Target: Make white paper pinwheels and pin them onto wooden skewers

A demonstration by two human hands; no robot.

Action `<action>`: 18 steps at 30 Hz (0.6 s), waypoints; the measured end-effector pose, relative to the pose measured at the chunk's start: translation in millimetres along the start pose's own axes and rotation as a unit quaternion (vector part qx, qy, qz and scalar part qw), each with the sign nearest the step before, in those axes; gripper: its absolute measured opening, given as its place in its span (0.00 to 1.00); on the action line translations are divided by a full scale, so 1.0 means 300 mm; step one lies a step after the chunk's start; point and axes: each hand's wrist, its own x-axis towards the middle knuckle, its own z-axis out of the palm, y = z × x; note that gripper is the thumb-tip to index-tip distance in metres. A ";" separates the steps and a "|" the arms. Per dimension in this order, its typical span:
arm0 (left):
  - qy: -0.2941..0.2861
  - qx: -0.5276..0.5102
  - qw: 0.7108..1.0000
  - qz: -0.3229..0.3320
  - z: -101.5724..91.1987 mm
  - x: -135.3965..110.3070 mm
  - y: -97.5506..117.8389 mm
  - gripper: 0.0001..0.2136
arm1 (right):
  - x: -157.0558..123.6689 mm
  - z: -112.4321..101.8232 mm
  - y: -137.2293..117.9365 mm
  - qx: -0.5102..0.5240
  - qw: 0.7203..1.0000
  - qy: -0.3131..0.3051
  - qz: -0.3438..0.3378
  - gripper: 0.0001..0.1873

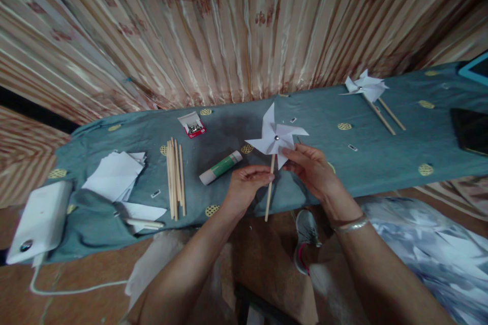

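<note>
Left hand pinches a slim, pale wooden stick between thumb and fingers, just below a four-bladed white paper pinwheel; right hand has thumb and fingers closed on the pinwheel's lower-right blade. The pinwheel is at the stick's upper end, above the teal tablecloth near the table's front edge, its round silver pin head at the centre, facing up. Inferred: the left grip sits close under the blades to steady the stick, while the right keeps the wheel from turning. To the left, a green-and-white cylindrical tube lies just beside the left hand; beyond it, an open red-and-white cardboard box of small metal pieces, lid up, presumably for easy picking. Loose pale wooden sticks lie roughly parallel, beside stacked white paper pieces, likely sorted by kind. White paper pinwheels on sticks overlap at far right, well apart from the loose supplies, perhaps to protect their blades.
</note>
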 end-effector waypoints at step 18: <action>-0.004 0.004 1.000 0.009 -0.001 -0.001 0.006 0.11 | -0.012 0.008 -0.003 -0.044 0.999 -0.019 -0.008 0.18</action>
